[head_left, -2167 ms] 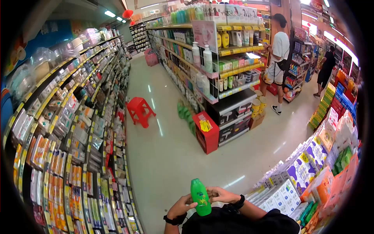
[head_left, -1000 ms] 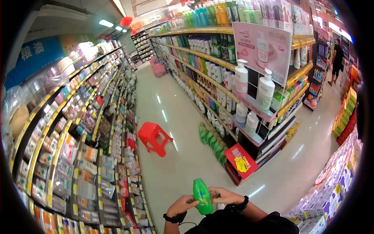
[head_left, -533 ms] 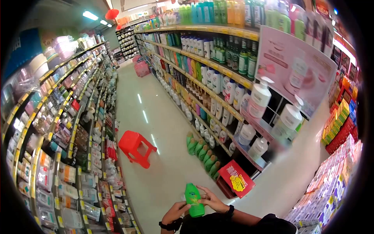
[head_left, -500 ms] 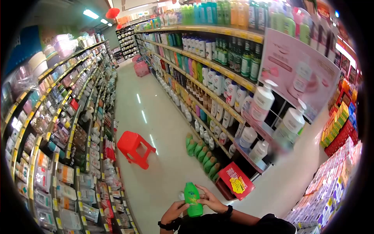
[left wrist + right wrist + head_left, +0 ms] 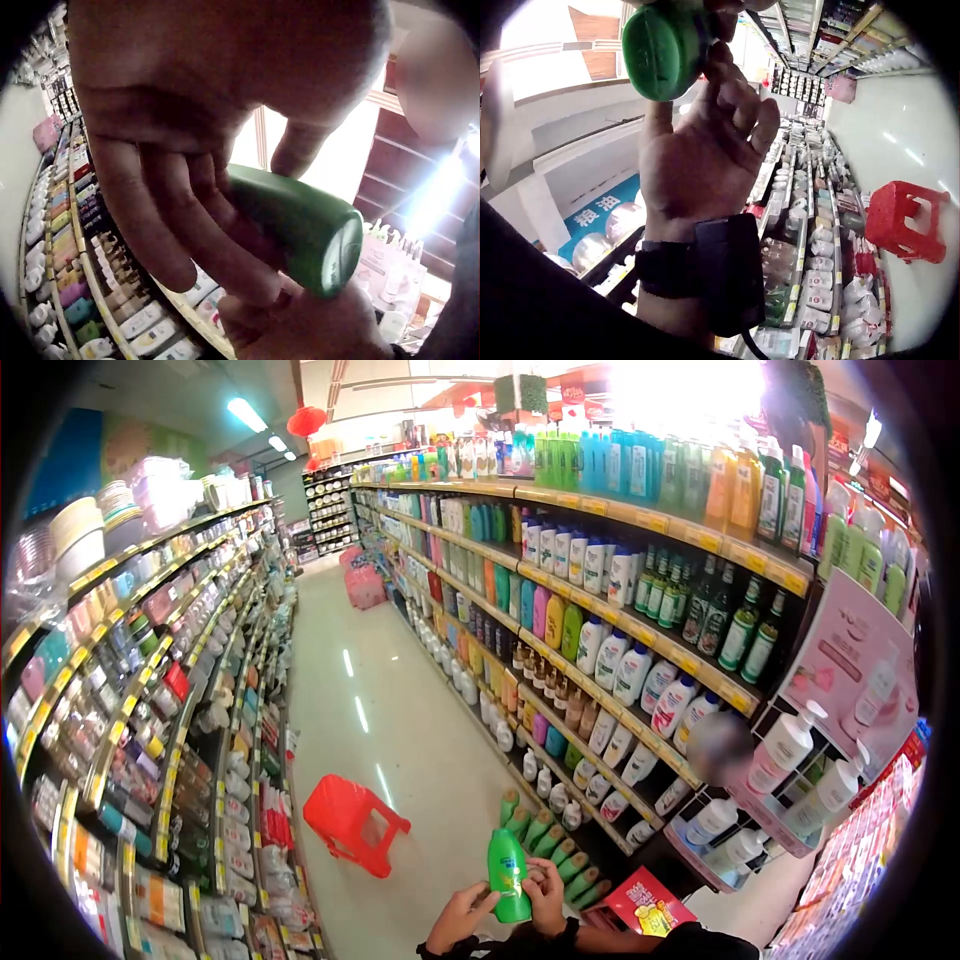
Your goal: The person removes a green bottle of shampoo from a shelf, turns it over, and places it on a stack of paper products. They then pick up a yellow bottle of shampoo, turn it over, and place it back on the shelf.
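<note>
A green shampoo bottle (image 5: 508, 875) with a printed label stands nearly upright in front of the body, between both hands. My left hand (image 5: 460, 920) holds it from the left, thumb on the lower front and fingers behind. From the right, my right hand (image 5: 545, 895) grips its side with bent fingers. In the left wrist view the left hand (image 5: 217, 127) lies around the bottle (image 5: 300, 217), whose base faces that camera. The right wrist view shows the bottle's base (image 5: 651, 60) above the right palm (image 5: 701, 169), with the upper part of the bottle out of frame.
A red plastic stool (image 5: 350, 825) stands on the aisle floor to the left. Shelves of bottles (image 5: 620, 660) run along the right, with green bottles (image 5: 550, 840) low at their foot and a red box (image 5: 645, 900) by the corner. Packed shelves (image 5: 150, 710) line the left.
The view has moved closer to the bottle shelves on the right, and the stool appears nearer. The shampoo bottle stays in both hands; the right hand's fingers have curled closer at its side.
</note>
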Demonstrator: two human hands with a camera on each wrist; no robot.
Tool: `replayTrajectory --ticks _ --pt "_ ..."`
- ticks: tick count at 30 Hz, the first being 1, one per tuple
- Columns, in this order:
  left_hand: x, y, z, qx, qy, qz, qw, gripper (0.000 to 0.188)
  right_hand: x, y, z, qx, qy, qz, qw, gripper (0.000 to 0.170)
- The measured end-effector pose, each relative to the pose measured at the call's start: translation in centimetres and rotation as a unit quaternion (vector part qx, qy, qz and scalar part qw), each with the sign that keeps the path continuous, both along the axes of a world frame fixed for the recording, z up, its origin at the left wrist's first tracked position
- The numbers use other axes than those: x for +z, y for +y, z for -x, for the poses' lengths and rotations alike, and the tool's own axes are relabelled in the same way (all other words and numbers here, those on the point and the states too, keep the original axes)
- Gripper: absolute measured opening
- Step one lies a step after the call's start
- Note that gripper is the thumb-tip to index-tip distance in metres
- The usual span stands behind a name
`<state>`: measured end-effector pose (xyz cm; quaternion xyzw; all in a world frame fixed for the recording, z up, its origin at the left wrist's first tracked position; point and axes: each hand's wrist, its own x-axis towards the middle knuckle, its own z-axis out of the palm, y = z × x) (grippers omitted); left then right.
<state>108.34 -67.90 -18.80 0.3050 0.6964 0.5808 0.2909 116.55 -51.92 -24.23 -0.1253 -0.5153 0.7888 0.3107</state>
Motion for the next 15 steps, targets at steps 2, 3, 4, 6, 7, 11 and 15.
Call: replayTrajectory --ticks 2,3,4,6,7,11,15 --pt "-0.1 0.6 3.3 -0.041 -0.007 -0.011 0.999 0.032 1.2 0.3 2.3 -0.001 -0.014 0.024 1.000 0.035" --pt "0.0 0.7 4.6 -0.060 -0.015 -0.014 0.998 0.032 1.7 0.6 3.3 0.001 -0.021 0.036 0.999 0.035" --pt "0.0 0.9 6.2 -0.080 -0.019 -0.018 0.996 0.032 1.8 0.9 4.6 0.002 -0.024 0.047 0.999 0.034" --pt "-0.1 1.9 9.6 -0.092 -0.014 -0.001 0.996 0.033 1.6 1.3 7.9 -0.035 -0.026 0.051 0.998 0.031" --pt "0.0 2.5 11.3 -0.098 -0.009 0.008 0.995 0.034 1.7 1.6 9.6 -0.047 -0.022 0.050 0.997 0.031" --pt "0.9 4.8 19.0 -0.108 -0.008 0.007 0.994 0.037 0.1 3.8 17.5 -0.062 0.017 0.041 0.997 0.029" --pt "3.0 7.9 27.6 -0.132 0.002 0.042 0.990 0.042 2.2 6.1 25.5 -0.051 0.037 0.064 0.996 0.029"
